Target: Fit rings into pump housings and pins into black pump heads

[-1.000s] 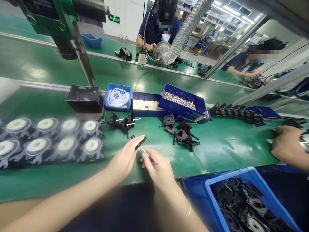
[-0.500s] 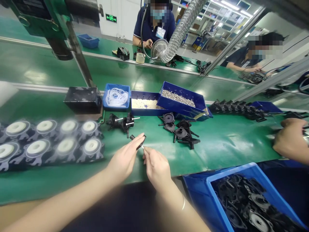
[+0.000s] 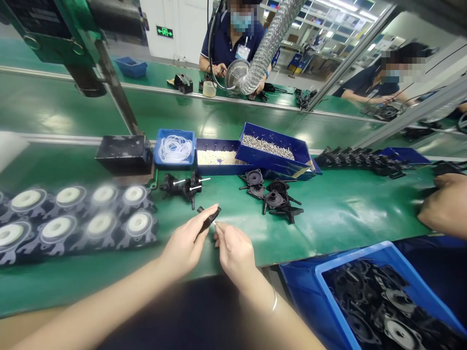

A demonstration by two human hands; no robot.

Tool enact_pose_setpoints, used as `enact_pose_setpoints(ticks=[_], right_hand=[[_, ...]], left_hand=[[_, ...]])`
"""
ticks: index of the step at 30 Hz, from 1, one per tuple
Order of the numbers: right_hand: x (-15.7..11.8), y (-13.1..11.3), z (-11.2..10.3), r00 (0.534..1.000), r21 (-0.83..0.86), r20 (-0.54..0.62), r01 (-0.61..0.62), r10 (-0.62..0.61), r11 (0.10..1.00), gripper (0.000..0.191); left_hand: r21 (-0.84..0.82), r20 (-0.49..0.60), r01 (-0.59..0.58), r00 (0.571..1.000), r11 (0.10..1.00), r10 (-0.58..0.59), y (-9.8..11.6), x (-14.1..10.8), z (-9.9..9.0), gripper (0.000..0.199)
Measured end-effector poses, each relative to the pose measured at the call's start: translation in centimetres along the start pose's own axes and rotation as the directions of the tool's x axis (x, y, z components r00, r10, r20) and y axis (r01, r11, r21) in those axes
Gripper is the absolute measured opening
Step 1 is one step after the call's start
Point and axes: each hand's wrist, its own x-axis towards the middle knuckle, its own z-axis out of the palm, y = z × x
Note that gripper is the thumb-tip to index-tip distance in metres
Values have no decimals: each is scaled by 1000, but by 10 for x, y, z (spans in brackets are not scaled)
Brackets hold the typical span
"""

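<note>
On the green bench (image 3: 339,214), toward its left end, black parts with white discs (image 3: 57,226) are lying in two rows. Next, black fittings (image 3: 188,190) are standing bunched, white sticks jutting out. Near the middle of the front edge, the left hand (image 3: 188,243) is gripping a black piece (image 3: 208,221); the right hand (image 3: 236,249) is pinching a white rod (image 3: 214,223) against it. Farther right, black covers (image 3: 273,198) are resting clustered, before another person's hand (image 3: 443,209).

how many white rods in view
4: a left rod, a lower rod and an upper rod stick out of black parts near the blue tray; a fourth rod, mostly covered, is between the right hand and the black piece in the left hand. More may be hidden.
</note>
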Motion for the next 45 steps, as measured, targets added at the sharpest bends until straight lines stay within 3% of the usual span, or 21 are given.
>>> enact_pose_setpoints(ticks=[8,11,15,18,22,24,26,27,29,30,32,34,36,39,41,45], right_hand=[[2,3,8,997,14,41,-59,58,998,24],[18,15,0,984,20,151,-99,95,995,24],[54,37,-16,922,-68,301,-236,246,969,21],[77,47,-18,884,-107,369,-266,287,958,20],[99,44,-18,886,50,438,-194,153,980,15],[111,44,-34,931,124,351,-153,101,980,18],[124,54,-64,986,138,103,-143,129,980,20],[130,65,-83,984,139,-59,-158,167,978,25],[141,100,-122,895,121,-377,-207,238,971,32],[146,122,-140,837,118,-480,-236,263,965,33],[152,169,-167,768,80,-538,-363,347,928,35],[155,211,-181,777,-131,-400,-573,486,809,39],[157,240,-183,780,-284,-262,-625,568,727,33],[160,263,-174,776,-416,-99,-601,623,683,16],[162,272,-167,755,-485,-20,-581,656,654,17],[163,286,-161,719,-568,65,-543,691,618,24]], left_hand=[[14,16,-1,1000,1000,1,-4,-1,1,56],[-31,56,60,997,998,-59,-6,1,7,65],[28,71,88,993,996,-90,7,-2,10,78],[160,119,66,989,985,-86,23,-10,-8,69],[217,168,-17,986,976,-21,34,-10,-59,59],[270,136,-40,991,962,3,35,1,-89,56],[345,94,-66,995,936,35,33,20,-113,53],[379,85,-79,995,922,50,32,33,-122,51],[427,85,-101,994,899,72,28,63,-130,47],[444,99,-107,993,889,70,26,80,-129,45],[486,152,-111,988,867,42,18,116,-119,40],[568,266,-114,963,815,-50,7,154,-102,33],[659,362,-126,917,741,-166,-9,189,-82,26],[713,407,-138,879,688,-246,-35,228,-55,17],[723,421,-135,864,677,-277,-51,243,-44,15],[716,450,-117,830,688,-328,-72,255,-38,13]])
